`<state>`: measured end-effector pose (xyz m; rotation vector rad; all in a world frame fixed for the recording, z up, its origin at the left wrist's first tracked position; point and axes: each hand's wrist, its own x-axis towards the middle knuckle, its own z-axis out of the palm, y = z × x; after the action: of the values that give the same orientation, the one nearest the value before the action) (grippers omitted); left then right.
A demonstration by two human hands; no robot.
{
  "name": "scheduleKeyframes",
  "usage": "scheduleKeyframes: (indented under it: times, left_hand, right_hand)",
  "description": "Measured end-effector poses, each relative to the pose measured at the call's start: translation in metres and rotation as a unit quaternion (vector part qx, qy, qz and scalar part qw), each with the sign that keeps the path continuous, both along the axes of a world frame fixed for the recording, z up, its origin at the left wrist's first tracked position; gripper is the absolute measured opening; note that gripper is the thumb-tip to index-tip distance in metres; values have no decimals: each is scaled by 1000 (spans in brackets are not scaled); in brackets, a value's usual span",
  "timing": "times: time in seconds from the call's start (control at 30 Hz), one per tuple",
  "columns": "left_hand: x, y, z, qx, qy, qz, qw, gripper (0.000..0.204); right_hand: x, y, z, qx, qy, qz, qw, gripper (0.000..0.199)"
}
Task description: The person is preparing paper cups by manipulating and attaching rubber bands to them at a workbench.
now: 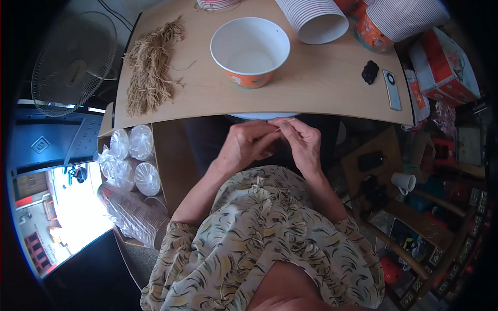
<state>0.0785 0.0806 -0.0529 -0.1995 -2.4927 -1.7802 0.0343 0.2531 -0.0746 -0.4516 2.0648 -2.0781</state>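
Note:
My left hand (246, 145) and my right hand (301, 142) meet just below the near edge of the wooden table (311, 83). Their fingertips pinch together on something thin, apparently a strand of twine, too small to see clearly. On the table above them stands a white paper bowl (250, 50) with an orange outside, empty. A bundle of tan twine strands (150, 67) lies at the table's left end. A pale round lid edge (264, 116) shows under the table edge, just above my fingers.
Stacks of paper bowls (316, 18) lie on their sides at the back right. A black small object (370, 71) and a phone (391, 89) rest near the right edge. Bagged cup stacks (132, 176) fill a box at left. A fan (72, 62) stands far left.

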Motion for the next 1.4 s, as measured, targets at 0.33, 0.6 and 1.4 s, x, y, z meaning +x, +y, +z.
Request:
scheduleKeyframes:
  times: [0.33,0.6,1.4]
  left_hand:
    - [-89,-118,46,-466,264,160,829,25]
    - [-93,-129,54,8,6,30,1000,18]
    - [-79,-151,54,-240,151,-24,959,20]
  right_hand:
    - [-27,11,6,-64,22,-8,998,28]
    - [-46,9,20,33,96,-122,987,27]
    - [-40,-9,30,-39,57,-50,996,25]
